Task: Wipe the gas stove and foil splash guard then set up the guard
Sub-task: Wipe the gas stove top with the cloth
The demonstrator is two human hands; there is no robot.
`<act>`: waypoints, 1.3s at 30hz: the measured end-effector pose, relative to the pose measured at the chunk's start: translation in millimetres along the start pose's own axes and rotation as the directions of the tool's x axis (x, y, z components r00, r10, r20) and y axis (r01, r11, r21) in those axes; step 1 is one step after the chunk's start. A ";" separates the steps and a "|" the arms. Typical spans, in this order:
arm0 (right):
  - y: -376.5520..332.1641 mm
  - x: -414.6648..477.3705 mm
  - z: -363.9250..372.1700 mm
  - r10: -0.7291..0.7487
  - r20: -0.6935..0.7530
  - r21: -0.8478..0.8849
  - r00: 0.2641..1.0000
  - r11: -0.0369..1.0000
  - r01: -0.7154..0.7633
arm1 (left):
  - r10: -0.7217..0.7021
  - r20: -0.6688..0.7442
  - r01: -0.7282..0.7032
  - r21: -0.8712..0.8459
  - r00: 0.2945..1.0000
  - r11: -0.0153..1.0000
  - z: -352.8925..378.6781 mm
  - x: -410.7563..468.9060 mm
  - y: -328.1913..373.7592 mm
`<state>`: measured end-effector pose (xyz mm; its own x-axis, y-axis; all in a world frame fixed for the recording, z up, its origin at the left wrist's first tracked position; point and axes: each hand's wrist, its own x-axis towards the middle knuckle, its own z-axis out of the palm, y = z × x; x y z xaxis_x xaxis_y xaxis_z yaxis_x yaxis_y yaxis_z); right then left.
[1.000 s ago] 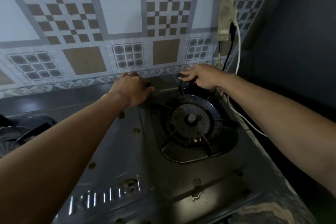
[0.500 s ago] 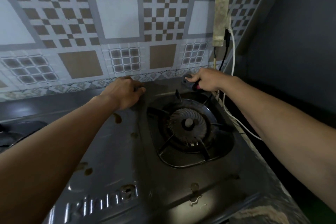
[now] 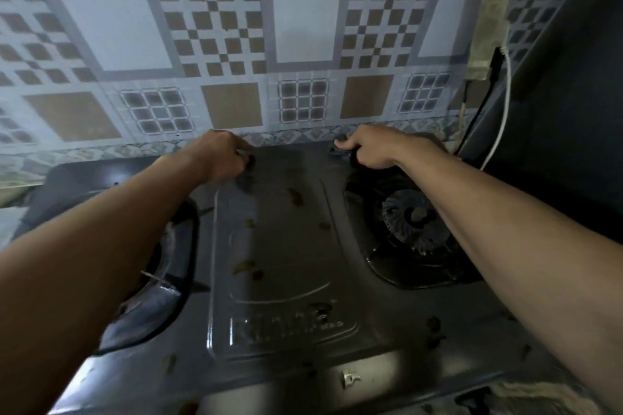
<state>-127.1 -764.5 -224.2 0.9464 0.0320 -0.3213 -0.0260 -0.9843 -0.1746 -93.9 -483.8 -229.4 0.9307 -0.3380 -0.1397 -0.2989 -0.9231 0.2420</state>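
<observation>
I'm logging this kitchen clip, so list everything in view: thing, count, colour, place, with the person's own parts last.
gas stove: one, dark grey with brown spots, centre.
right burner: one, black, under the right forearm.
left burner: one, black, partly hidden by the left arm.
tiled wall: one, pale blue and brown, behind the stove.
white cable: one, hanging at right.
left hand: one, curled at the stove's back edge.
right hand: one, gripping something dark at the back edge.

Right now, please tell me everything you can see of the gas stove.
The stove is dark grey metal with a raised centre panel bearing a blurred logo and brown stains. A burner shows at right; another is partly hidden at left. Both hands, left and right, rest closed on its rear edge by the patterned wall.
</observation>
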 end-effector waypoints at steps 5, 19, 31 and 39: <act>-26.5 -4.9 7.8 -0.014 -0.024 -0.041 1.000 0.999 0.013 | -0.048 0.001 0.048 0.039 0.999 0.998 -12.2 -8.3 -29.9; -174.6 15.7 52.0 -0.297 -0.132 0.082 0.946 0.948 0.309 | -0.127 0.129 0.112 0.121 0.984 0.986 -22.0 -36.1 -79.2; -180.6 -11.7 75.4 -0.338 -0.092 -0.031 0.937 0.941 0.337 | -0.176 0.094 0.170 0.067 0.980 0.983 -15.5 -45.1 -86.9; -140.7 -29.2 61.3 -0.169 -0.143 -0.011 0.975 0.985 0.169 | -0.004 0.128 0.006 -0.015 0.992 1.000 -8.2 -50.9 -61.7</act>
<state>-170.8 -616.3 -247.3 0.9734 0.1729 -0.1505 0.1382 -0.9665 -0.2162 -121.1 -408.1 -229.4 0.8975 -0.3546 -0.2622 -0.2899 -0.9224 0.2552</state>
